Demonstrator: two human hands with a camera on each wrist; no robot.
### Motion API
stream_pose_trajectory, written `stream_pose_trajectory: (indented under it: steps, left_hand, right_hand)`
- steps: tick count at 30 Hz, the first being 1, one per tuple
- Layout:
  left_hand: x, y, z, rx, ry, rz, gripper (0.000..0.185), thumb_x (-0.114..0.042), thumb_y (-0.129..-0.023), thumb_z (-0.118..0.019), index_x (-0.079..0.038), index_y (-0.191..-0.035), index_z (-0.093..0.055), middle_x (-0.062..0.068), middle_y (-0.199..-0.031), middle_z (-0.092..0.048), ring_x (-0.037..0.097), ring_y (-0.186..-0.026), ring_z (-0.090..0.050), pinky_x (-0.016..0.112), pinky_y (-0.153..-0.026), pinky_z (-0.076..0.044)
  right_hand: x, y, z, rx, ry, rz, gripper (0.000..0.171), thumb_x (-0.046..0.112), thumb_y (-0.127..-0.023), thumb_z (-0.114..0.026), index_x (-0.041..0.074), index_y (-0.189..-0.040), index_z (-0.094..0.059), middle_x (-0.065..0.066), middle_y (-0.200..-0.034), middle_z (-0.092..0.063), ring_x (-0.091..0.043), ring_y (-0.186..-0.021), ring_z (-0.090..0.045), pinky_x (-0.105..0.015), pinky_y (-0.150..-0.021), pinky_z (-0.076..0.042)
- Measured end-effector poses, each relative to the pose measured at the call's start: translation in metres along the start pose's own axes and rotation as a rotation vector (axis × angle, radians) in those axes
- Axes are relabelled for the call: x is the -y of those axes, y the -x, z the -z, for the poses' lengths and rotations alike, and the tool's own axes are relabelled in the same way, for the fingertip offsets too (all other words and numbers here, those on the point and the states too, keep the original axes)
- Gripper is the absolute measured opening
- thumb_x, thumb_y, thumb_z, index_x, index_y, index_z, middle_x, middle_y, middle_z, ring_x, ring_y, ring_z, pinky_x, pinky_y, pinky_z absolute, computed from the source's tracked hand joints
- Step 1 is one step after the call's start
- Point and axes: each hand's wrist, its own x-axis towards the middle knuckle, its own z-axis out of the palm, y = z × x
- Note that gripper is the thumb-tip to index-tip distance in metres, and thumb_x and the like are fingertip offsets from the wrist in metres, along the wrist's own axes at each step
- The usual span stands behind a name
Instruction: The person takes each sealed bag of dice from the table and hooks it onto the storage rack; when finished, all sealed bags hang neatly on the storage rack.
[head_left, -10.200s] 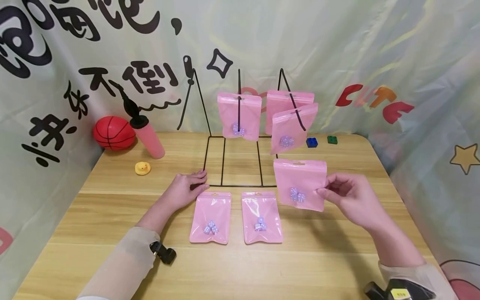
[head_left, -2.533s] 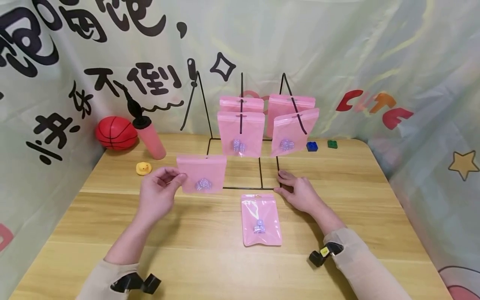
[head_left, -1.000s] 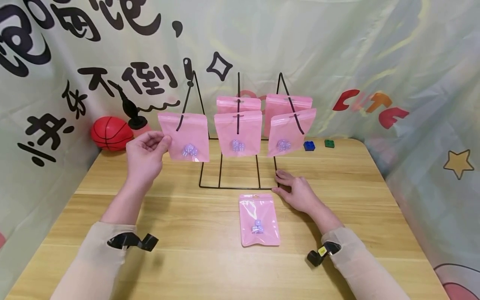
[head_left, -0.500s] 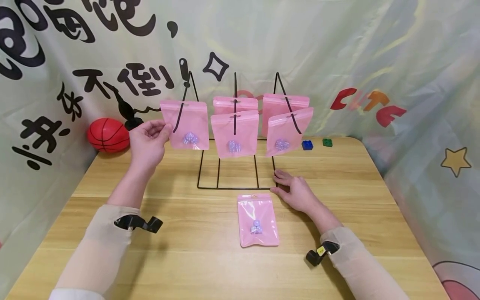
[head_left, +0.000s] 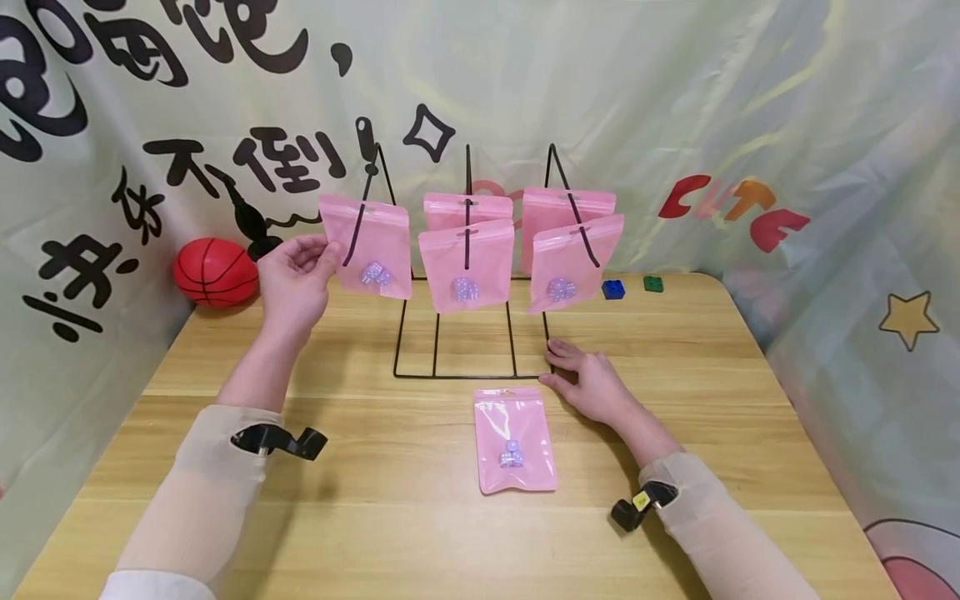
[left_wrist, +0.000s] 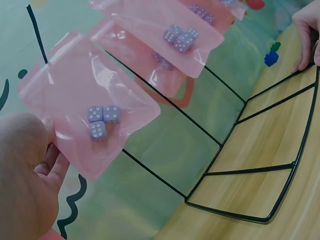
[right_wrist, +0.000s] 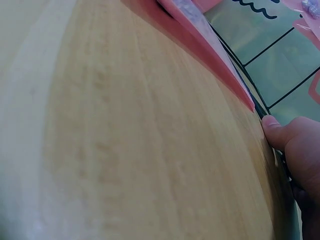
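Observation:
My left hand (head_left: 296,279) pinches the left edge of a pink zip bag (head_left: 375,250) with several lilac dice (left_wrist: 103,120) in its lower part. The left hook (head_left: 358,225) of a black wire rack (head_left: 465,377) runs across the front of this bag from its top edge. My right hand (head_left: 588,382) grips the rack's front right base corner, its thumb (right_wrist: 275,131) on the wire. Two bags hang on the middle hook, the front bag (head_left: 467,267) partly hiding the back one. Two more, including a tilted bag (head_left: 576,262), hang on the right hook.
One pink bag with dice (head_left: 513,425) lies flat on the table (head_left: 420,533) before the rack. A red ball (head_left: 216,272) sits at the back left. A blue block (head_left: 613,289) and a green block (head_left: 653,284) lie right of the rack. A printed curtain (head_left: 750,108) stands behind.
My left hand has raised the bag from low before the rack to the left hook, then farther back along it. Earlier, another bag went onto the middle hook. My right hand now steadies the rack.

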Motion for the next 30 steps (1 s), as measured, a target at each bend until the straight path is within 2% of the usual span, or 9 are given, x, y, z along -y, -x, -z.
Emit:
stream_pose_trajectory:
  steps: [3, 8, 12, 15, 19, 20, 23, 30]
  left_hand:
    - [0.000, 0.002, 0.003, -0.012, 0.025, -0.012, 0.023, -0.011, -0.094, -0.083, -0.002, -0.113, -0.076, 0.007, -0.105, -0.075, 0.017, -0.097, -0.072, 0.022, -0.093, -0.058]
    - [-0.001, 0.010, 0.014, -0.020, 0.073, -0.044, 0.027, -0.006, -0.091, -0.085, 0.001, -0.115, -0.075, 0.007, -0.104, -0.076, 0.018, -0.096, -0.072, 0.020, -0.089, -0.058]
    - [-0.003, 0.021, 0.025, -0.017, -0.011, -0.074, 0.029, -0.011, -0.092, -0.085, 0.000, -0.117, -0.074, 0.006, -0.107, -0.076, 0.018, -0.098, -0.072, 0.020, -0.089, -0.058]
    - [-0.004, 0.030, 0.033, 0.000, -0.073, -0.072, 0.028, -0.013, -0.092, -0.085, -0.002, -0.116, -0.075, 0.004, -0.107, -0.077, 0.016, -0.098, -0.072, 0.018, -0.085, -0.059]
    - [-0.003, 0.046, 0.039, 0.065, -0.082, -0.063, 0.027, -0.010, -0.093, -0.084, 0.001, -0.115, -0.074, 0.004, -0.104, -0.077, 0.015, -0.095, -0.073, 0.018, -0.080, -0.061]
    - [-0.003, 0.051, 0.040, 0.084, -0.069, -0.054, 0.027, -0.009, -0.093, -0.084, 0.003, -0.115, -0.074, 0.004, -0.104, -0.077, 0.015, -0.096, -0.073, 0.019, -0.080, -0.061]
    - [0.000, 0.065, 0.041, 0.147, -0.114, -0.047, 0.029, -0.012, -0.095, -0.082, 0.005, -0.117, -0.073, 0.004, -0.106, -0.077, 0.014, -0.098, -0.073, 0.018, -0.086, -0.059]
    - [0.015, 0.093, 0.031, 0.370, -0.217, 0.023, 0.036, -0.017, -0.098, -0.080, 0.005, -0.125, -0.072, 0.016, -0.118, -0.076, 0.015, -0.105, -0.073, 0.022, -0.090, -0.059]
  right_hand:
    - [0.000, 0.000, -0.001, 0.003, -0.002, -0.001, 0.048, 0.024, -0.100, -0.078, -0.006, -0.136, -0.066, -0.021, -0.150, -0.056, -0.038, -0.142, -0.051, -0.057, -0.116, -0.041]
    - [0.000, 0.001, -0.002, 0.003, -0.004, -0.007, 0.048, 0.024, -0.100, -0.078, -0.006, -0.135, -0.067, -0.020, -0.149, -0.056, -0.038, -0.142, -0.051, -0.057, -0.116, -0.041]
    - [-0.001, 0.002, -0.003, 0.011, -0.002, -0.016, 0.048, 0.024, -0.100, -0.078, -0.006, -0.136, -0.066, -0.020, -0.150, -0.056, -0.038, -0.142, -0.050, -0.057, -0.117, -0.040]
    - [0.000, 0.002, -0.003, 0.012, -0.007, -0.016, 0.048, 0.024, -0.100, -0.078, -0.006, -0.136, -0.066, -0.021, -0.150, -0.055, -0.039, -0.143, -0.050, -0.057, -0.117, -0.040]
    - [0.000, 0.001, -0.002, 0.003, -0.014, -0.006, 0.048, 0.024, -0.100, -0.078, -0.007, -0.135, -0.066, -0.021, -0.150, -0.056, -0.039, -0.142, -0.050, -0.057, -0.117, -0.040]
    - [-0.001, 0.001, -0.002, 0.001, -0.015, -0.003, 0.048, 0.024, -0.100, -0.078, -0.006, -0.135, -0.067, -0.021, -0.149, -0.056, -0.039, -0.142, -0.050, -0.057, -0.117, -0.040]
    - [-0.001, 0.000, -0.002, 0.002, -0.018, 0.001, 0.048, 0.025, -0.100, -0.078, -0.006, -0.135, -0.066, -0.021, -0.149, -0.056, -0.039, -0.142, -0.050, -0.057, -0.116, -0.041]
    - [-0.003, -0.002, -0.001, 0.013, -0.017, -0.014, 0.049, 0.025, -0.100, -0.078, -0.006, -0.136, -0.066, -0.020, -0.150, -0.055, -0.038, -0.143, -0.049, -0.054, -0.117, -0.040]
